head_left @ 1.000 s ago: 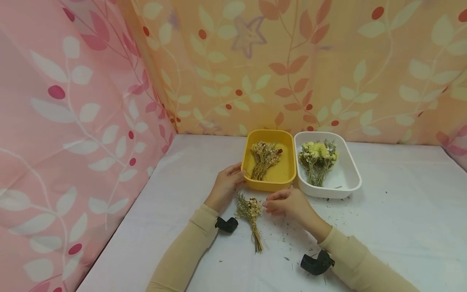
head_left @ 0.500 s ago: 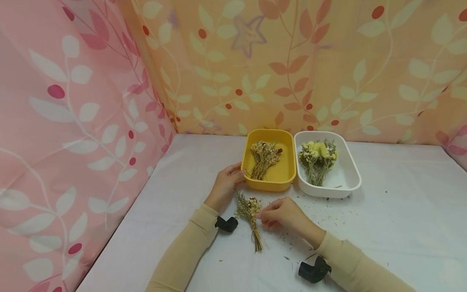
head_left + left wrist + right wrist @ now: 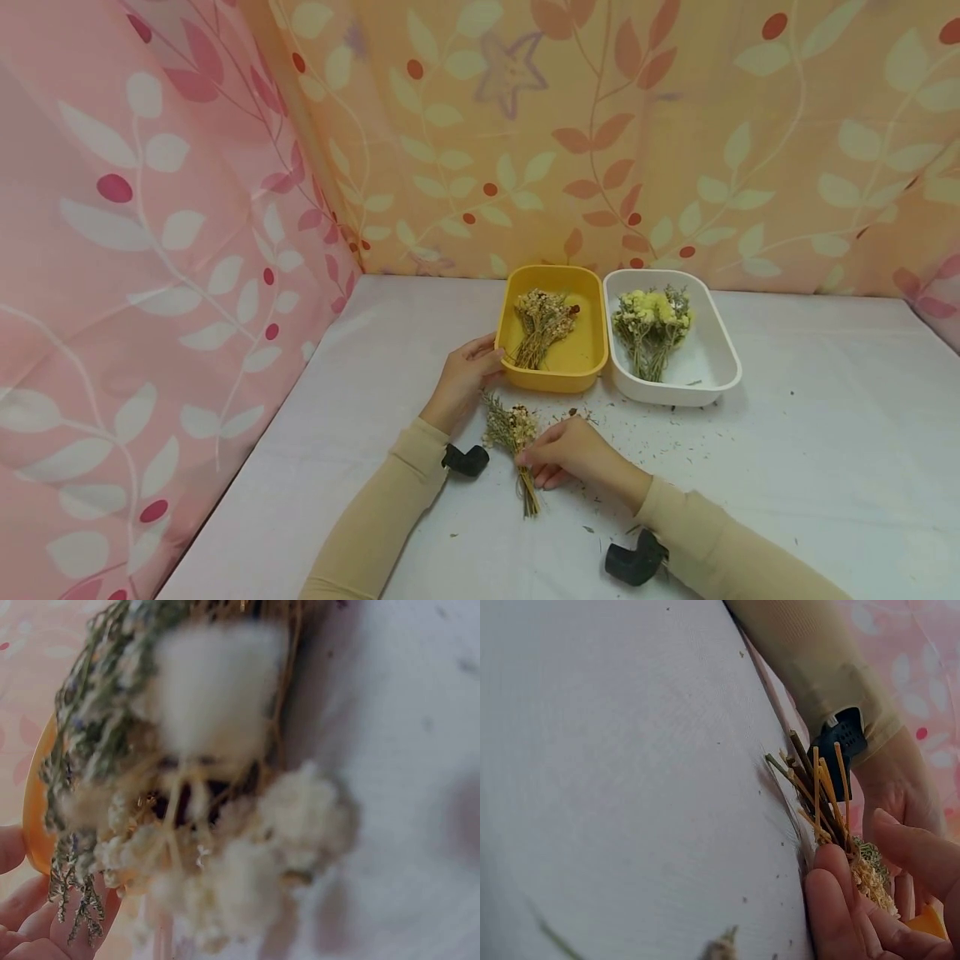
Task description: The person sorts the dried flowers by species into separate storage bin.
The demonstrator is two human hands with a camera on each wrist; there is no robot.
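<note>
A small bunch of dried flowers with pale blossoms, grey-green sprigs and tied stems lies on the white cloth in the head view. My right hand is at its stems, the thumb over them and the fingers beside them. In the right wrist view a gap shows between thumb and fingertips, with the stems close by the fingers. My left hand holds the front left corner of the yellow tray. Blurred blossoms fill much of the left wrist view, partly covering that hand.
More dried bunches lie inside the yellow tray. Right beside it stands a white tray holding yellow-flowered bunches. Plant crumbs are scattered over the white cloth. Patterned fabric hangs behind and at the left.
My right hand has moved down and slightly left, from beside the blossoms to the stems. The left hand and the trays have stayed in place.
</note>
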